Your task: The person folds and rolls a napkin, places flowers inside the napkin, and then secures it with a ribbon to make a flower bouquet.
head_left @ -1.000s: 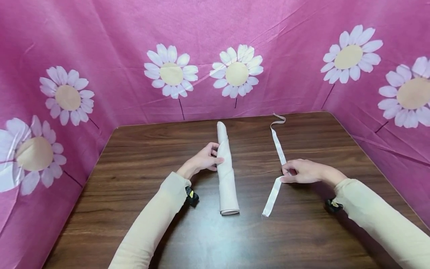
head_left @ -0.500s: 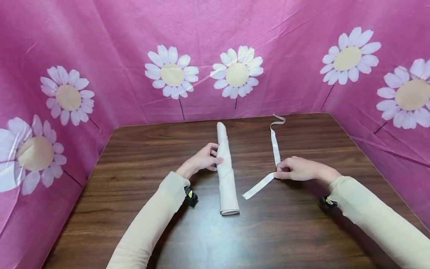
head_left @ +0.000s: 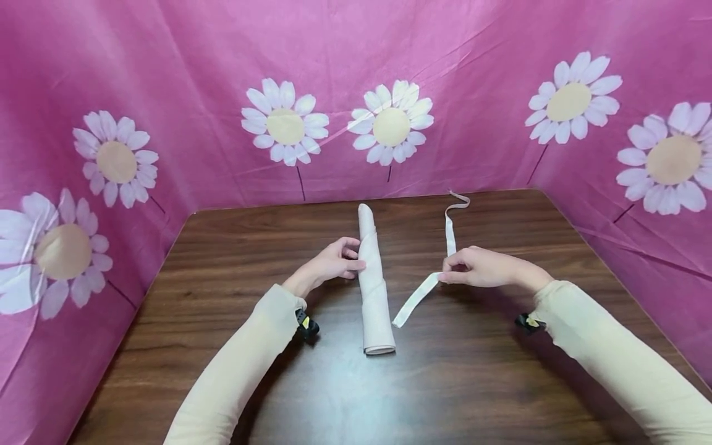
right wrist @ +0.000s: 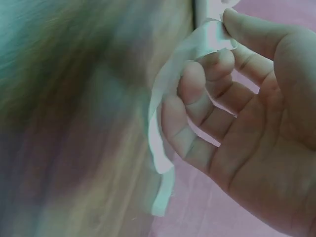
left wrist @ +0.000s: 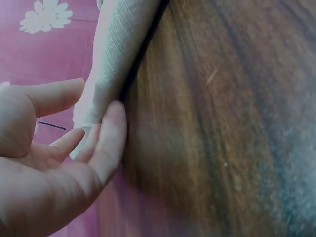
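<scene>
A rolled off-white cloth (head_left: 376, 303), which looks like a rolled napkin, lies lengthwise on the wooden table. At its left side is my left hand (head_left: 328, 262), the thumb tip at the cloth's edge; in the left wrist view its fingers (left wrist: 111, 143) lie loosely extended against the roll (left wrist: 118, 44). To the right, my right hand (head_left: 488, 267) pinches a narrow white ribbon (head_left: 416, 299) between thumb and fingertips. One short end of it slants down toward the roll's lower right side. The longer tail runs to the table's back and curls there, as the right wrist view partly shows.
The dark wooden table (head_left: 311, 395) has a back edge (head_left: 250, 207) close to a pink curtain (head_left: 339, 37) printed with daisies. Curtain also stands along the left and right sides. Black wrist cameras (head_left: 307, 324) sit on both cuffs.
My right hand has moved left and slightly away from me with the ribbon, whose short end has swung close to the roll. The left hand has shifted slightly left; the cloth stays in place.
</scene>
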Demonstrator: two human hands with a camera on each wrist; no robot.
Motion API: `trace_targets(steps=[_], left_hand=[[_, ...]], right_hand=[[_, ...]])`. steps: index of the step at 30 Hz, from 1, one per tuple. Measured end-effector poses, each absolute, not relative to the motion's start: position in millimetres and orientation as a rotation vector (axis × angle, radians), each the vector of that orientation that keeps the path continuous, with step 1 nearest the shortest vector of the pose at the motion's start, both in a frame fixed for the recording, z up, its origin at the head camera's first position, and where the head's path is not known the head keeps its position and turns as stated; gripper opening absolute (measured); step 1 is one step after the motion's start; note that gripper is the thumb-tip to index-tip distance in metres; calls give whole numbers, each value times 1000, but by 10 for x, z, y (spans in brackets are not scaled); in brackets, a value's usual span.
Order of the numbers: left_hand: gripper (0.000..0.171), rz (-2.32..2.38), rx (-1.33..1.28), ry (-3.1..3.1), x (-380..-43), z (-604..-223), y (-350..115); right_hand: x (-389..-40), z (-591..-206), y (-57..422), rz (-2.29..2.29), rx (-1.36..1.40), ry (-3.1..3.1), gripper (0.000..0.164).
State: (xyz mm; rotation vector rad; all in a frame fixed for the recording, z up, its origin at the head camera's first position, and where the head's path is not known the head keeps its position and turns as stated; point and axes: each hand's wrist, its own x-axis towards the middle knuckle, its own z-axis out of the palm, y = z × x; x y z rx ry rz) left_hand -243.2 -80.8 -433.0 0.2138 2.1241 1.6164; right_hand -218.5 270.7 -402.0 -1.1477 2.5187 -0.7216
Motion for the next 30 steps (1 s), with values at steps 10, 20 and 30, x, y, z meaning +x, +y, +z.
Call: trace_targets(steps=[10,20,30], left_hand=[[57,1438,632,2386,-2243,-3910,-736],[65,1348,809,2328,-2052,-3695,-553],[48,1460,793,2289,-2022,-3727,-556]], right_hand=[[-2283,-3633,2441,-803,-1223,2606,23],[-2306,-3516,2109,-921,-1221,2569,26],[-2337,-3610,1976,-1017,-1199,2503,20]])
